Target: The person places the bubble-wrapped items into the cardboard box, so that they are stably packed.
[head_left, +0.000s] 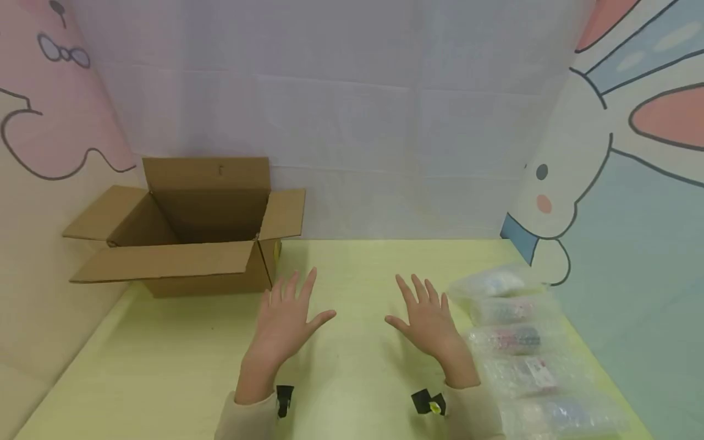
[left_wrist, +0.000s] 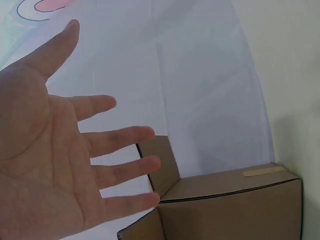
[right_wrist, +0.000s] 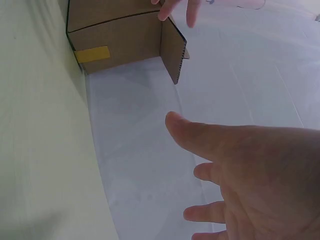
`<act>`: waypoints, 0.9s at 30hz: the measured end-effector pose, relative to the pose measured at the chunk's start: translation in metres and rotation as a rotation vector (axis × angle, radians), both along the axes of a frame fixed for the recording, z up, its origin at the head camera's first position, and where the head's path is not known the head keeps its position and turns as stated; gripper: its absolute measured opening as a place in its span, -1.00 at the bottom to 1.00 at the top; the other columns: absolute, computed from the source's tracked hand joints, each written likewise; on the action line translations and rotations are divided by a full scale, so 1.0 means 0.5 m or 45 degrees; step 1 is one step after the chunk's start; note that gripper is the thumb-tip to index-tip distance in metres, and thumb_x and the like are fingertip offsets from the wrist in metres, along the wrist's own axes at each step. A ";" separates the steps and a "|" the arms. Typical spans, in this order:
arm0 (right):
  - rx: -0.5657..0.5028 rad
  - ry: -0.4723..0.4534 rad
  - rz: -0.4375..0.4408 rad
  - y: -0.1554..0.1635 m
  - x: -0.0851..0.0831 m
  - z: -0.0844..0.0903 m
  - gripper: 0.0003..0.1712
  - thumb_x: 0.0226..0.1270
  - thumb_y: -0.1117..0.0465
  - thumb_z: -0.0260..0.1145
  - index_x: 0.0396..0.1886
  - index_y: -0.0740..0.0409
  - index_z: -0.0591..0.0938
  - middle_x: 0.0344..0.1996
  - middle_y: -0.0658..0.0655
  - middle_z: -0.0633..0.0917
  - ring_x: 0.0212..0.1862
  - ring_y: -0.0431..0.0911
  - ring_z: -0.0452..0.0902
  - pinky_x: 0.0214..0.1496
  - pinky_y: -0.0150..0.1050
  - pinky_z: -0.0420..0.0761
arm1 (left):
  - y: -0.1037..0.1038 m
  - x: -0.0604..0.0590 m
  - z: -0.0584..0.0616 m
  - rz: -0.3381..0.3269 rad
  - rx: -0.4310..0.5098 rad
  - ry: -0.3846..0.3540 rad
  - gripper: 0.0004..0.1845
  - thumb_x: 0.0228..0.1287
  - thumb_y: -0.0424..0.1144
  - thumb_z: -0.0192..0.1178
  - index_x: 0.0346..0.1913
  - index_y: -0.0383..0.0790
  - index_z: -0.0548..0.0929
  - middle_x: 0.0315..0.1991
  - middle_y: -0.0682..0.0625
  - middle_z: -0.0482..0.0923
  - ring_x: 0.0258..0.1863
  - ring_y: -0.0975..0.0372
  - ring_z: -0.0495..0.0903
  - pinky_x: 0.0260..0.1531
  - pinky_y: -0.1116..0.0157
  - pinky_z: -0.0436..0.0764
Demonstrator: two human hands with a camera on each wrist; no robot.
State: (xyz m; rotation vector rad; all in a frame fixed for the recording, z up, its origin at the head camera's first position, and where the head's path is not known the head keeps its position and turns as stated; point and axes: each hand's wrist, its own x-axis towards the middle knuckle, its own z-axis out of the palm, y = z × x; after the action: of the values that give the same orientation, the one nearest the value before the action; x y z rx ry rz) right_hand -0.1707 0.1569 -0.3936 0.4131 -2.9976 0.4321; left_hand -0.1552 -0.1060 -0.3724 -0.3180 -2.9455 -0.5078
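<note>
My left hand point(head_left: 284, 324) is held over the table with its fingers spread and straight, holding nothing. Just beyond its fingertips, to the left, stands a cardboard box point(head_left: 209, 287) with its flaps folded outward. Level with it on the right, my right hand point(head_left: 431, 327) also has spread fingers and an empty palm. Several bubble-wrapped items lie in a column to its right; the closest is a wrapped one with pink and dark colours point(head_left: 511, 339). In the left wrist view the box point(left_wrist: 230, 215) shows past the fingers.
The pale yellow table point(head_left: 352, 379) meets a white cloth backdrop point(head_left: 352, 153) at the back. Other wrapped items include one with a white label point(head_left: 541, 373) and one at the near right point(head_left: 566, 415). A rabbit-printed panel point(head_left: 632, 244) borders the right side.
</note>
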 end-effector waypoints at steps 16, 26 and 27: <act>-0.165 0.002 0.033 0.131 0.061 0.017 -0.28 0.39 -0.04 0.23 0.42 0.22 0.33 0.32 0.33 0.44 0.33 0.28 0.34 0.30 0.23 0.38 | -0.162 0.016 0.114 -0.347 0.047 0.520 -0.20 0.18 -0.13 0.35 0.46 -0.12 0.24 0.24 -0.18 0.46 0.17 -0.07 0.48 -0.08 -0.11 0.62; -0.215 -0.081 -0.037 0.192 0.104 0.025 -0.30 0.42 -0.14 0.15 0.38 0.21 0.39 0.27 0.29 0.51 0.28 0.28 0.40 0.21 0.25 0.45 | -0.355 -0.038 0.162 -0.119 -0.017 0.343 -0.40 0.38 -0.05 0.16 0.40 -0.18 0.34 0.28 -0.26 0.36 0.19 -0.23 0.33 -0.23 -0.30 0.46; -0.221 -0.087 -0.040 0.196 0.107 0.024 -0.30 0.42 -0.15 0.14 0.37 0.21 0.39 0.26 0.30 0.51 0.28 0.29 0.40 0.20 0.25 0.45 | -0.378 -0.046 0.164 -0.095 -0.016 0.309 -0.38 0.38 -0.04 0.15 0.40 -0.21 0.32 0.29 -0.30 0.33 0.19 -0.26 0.30 -0.19 -0.32 0.43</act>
State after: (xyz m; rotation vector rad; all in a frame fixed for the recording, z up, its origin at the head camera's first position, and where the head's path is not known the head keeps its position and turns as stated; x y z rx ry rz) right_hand -0.1173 0.2547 -0.3817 0.3425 -2.9938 0.7104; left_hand -0.1780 -0.2948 -0.2904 -0.4583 -2.7108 -0.4262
